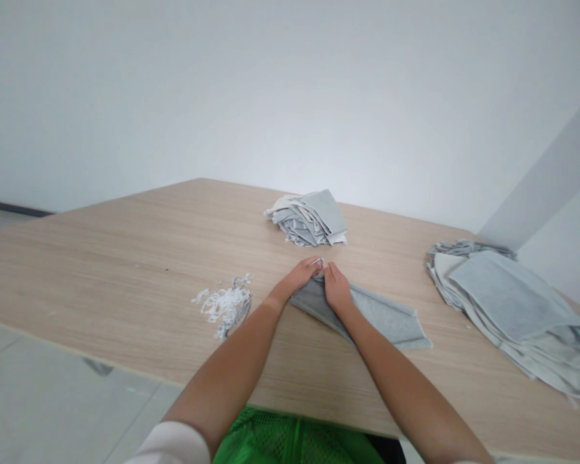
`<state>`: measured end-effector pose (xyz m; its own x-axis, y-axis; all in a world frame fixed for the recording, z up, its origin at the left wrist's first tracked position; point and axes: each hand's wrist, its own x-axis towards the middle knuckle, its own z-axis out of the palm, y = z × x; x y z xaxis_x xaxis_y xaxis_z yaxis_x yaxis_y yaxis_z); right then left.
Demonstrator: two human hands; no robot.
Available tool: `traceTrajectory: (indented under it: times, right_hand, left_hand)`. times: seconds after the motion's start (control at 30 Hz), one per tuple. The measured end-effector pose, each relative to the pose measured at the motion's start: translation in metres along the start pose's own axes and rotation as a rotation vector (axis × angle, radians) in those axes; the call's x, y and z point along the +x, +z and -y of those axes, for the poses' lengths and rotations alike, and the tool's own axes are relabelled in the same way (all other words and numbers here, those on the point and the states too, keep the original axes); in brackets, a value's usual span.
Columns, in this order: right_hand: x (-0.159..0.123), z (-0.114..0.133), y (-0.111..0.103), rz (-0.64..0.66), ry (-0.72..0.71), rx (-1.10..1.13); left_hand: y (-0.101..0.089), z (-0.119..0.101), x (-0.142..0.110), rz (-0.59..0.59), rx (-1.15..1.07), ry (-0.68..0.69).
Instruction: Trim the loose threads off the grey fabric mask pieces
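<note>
A long grey piece of cloth (386,314) lies slantwise on the table under my forearms, its right end flat and its far left end gathered up. My left hand (300,274) is closed at that end, fingers pinched together. Beside it my right hand (337,288) is closed on the same cloth. Between the fingertips shows a small whitish bit (318,261), too small to make out; the fingers partly hide it.
A stack of folded grey cloth pieces (329,209) lies beyond my hands. To the left is a heap of white scraps (227,306). A larger pile of grey cloths (507,296) lies at the right. The wooden table (101,258) meets a white wall behind.
</note>
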<state>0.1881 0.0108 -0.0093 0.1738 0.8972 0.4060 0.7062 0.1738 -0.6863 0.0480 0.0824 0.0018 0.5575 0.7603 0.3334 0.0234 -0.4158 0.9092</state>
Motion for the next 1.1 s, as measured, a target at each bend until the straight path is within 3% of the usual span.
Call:
traceTrajectory:
  times: [1.1]
  right_hand:
    - [0.0000, 0.0023, -0.0015, -0.010, 0.019, 0.051]
  left_hand:
    - [0.0002, -0.0012, 0.0002, 0.010, -0.010, -0.015]
